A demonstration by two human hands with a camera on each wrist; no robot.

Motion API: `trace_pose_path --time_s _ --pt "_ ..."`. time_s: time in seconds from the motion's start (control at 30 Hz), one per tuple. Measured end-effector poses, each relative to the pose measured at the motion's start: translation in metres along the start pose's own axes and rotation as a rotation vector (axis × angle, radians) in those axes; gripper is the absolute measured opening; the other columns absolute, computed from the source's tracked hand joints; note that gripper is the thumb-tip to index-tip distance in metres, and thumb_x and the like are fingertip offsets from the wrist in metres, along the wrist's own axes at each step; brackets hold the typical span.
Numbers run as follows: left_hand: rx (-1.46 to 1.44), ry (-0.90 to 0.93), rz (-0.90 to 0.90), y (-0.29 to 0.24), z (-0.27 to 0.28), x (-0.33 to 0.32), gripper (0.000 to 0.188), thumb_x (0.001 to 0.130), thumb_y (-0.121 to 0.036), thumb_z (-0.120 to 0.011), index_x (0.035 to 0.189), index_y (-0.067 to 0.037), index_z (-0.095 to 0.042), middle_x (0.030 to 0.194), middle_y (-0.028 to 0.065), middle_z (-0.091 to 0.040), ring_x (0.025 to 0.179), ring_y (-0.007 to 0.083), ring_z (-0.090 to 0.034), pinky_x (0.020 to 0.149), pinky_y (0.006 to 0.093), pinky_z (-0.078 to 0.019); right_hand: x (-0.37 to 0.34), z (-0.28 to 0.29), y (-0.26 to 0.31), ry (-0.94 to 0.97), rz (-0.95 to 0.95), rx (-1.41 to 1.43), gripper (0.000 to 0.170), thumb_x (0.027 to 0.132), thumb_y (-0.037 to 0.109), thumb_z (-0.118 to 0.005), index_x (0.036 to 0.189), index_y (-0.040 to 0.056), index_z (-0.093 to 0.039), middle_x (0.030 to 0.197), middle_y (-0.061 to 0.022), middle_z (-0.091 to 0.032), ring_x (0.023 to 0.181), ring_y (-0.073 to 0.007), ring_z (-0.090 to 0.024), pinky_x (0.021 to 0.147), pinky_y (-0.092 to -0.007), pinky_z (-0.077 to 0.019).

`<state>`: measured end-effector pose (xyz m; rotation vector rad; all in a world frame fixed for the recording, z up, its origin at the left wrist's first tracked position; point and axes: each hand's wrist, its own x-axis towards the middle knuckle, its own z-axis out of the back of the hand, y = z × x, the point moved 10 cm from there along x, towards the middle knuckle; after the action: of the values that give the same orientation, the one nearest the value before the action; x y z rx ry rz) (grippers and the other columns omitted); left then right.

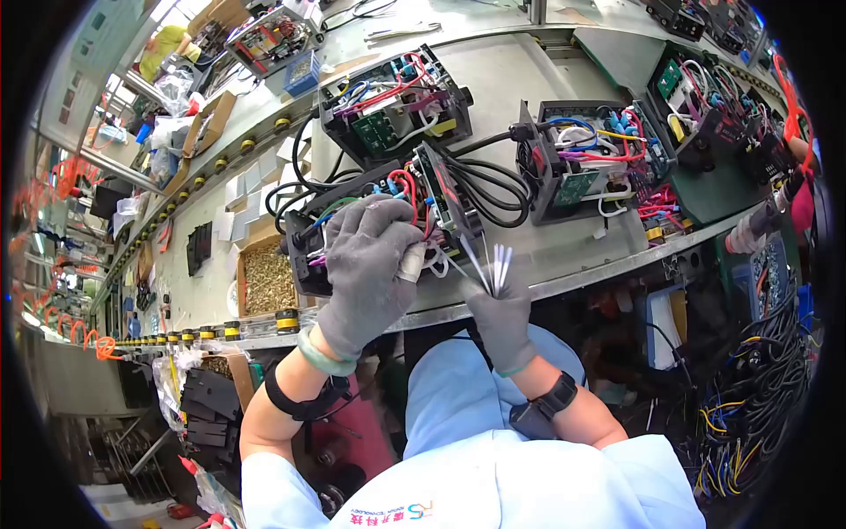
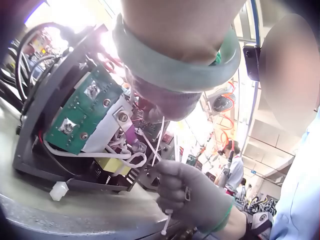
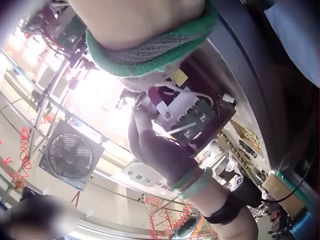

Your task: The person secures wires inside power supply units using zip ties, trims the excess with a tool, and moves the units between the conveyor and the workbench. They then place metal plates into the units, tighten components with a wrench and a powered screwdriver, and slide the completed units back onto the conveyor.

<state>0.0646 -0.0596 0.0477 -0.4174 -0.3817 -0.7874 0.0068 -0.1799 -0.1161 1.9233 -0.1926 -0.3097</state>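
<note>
My right hand (image 1: 500, 322), in a grey glove, grips a bundle of thin white cable ties (image 1: 500, 264) that fan out above the fist. In the left wrist view its fingers are curled, and one tie's end (image 2: 167, 222) pokes out below. My left hand (image 1: 374, 264), gloved with a pale wrap on the thumb, lies bent over the wires of an open black-cased electronic unit (image 1: 304, 264). Its fingertips are hidden among the wiring, so I cannot tell what they hold. A green circuit board (image 2: 85, 110) and a looped white wire (image 2: 95, 154) show at the unit's near side.
Similar open units stand behind (image 1: 392, 110) and to the right (image 1: 582, 163), with black power cables (image 1: 493, 189) coiled between them. A box of small brass-coloured parts (image 1: 269, 278) sits left of the unit. The metal bench edge (image 1: 599, 278) runs before me; cable bundles (image 1: 749, 406) hang at lower right.
</note>
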Motion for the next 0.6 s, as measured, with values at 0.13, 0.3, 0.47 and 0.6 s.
trace_pose_path --time_s 0.13,0.3,0.47,0.6 --pt "0.064 -0.012 -0.003 -0.014 0.011 0.007 0.018 0.077 -0.023 -0.070 0.088 -0.009 -0.069 0.114 0.0116 -0.059 0.117 0.0319 -0.052 0.101 0.0478 -0.0367 0.014 -0.031 0.050 -0.050 0.310 -0.256 0.015 0.081 0.002 -0.065 0.095 0.0048 -0.068 0.082 -0.0118 -0.071 0.065 -0.0253 -0.066 0.060 -0.0321 -0.0512" --pt "0.235 -0.046 -0.025 -0.031 0.012 0.004 0.017 0.080 -0.022 -0.065 0.089 -0.007 -0.069 0.115 0.0112 -0.059 0.118 0.0308 -0.052 0.103 0.0486 -0.0345 0.007 -0.056 0.080 -0.021 0.869 -0.729 0.028 0.066 0.009 -0.073 0.094 0.0069 -0.069 0.075 -0.0102 -0.066 0.065 -0.0304 -0.065 0.057 -0.0405 -0.0502" --pt "0.133 -0.192 0.070 -0.023 0.017 0.004 0.016 0.077 -0.013 -0.071 0.090 -0.004 -0.070 0.102 0.0107 -0.063 0.106 0.0316 -0.058 0.097 0.0432 -0.0401 -0.003 -0.057 0.094 -0.004 0.994 -0.788 0.035 0.061 0.012 -0.074 0.095 0.0076 -0.070 0.076 -0.0092 -0.064 0.067 -0.0291 -0.064 0.059 -0.0397 -0.0499" --pt "0.019 -0.219 0.166 -0.018 0.018 0.002 0.016 0.072 -0.009 -0.074 0.086 -0.005 -0.068 0.098 0.0078 -0.064 0.102 0.0302 -0.058 0.101 0.0440 -0.0369 -0.005 -0.044 0.098 0.085 0.867 -0.850 0.038 0.060 0.011 -0.074 0.098 0.0079 -0.071 0.077 -0.0084 -0.063 0.066 -0.0289 -0.063 0.057 -0.0400 -0.0491"
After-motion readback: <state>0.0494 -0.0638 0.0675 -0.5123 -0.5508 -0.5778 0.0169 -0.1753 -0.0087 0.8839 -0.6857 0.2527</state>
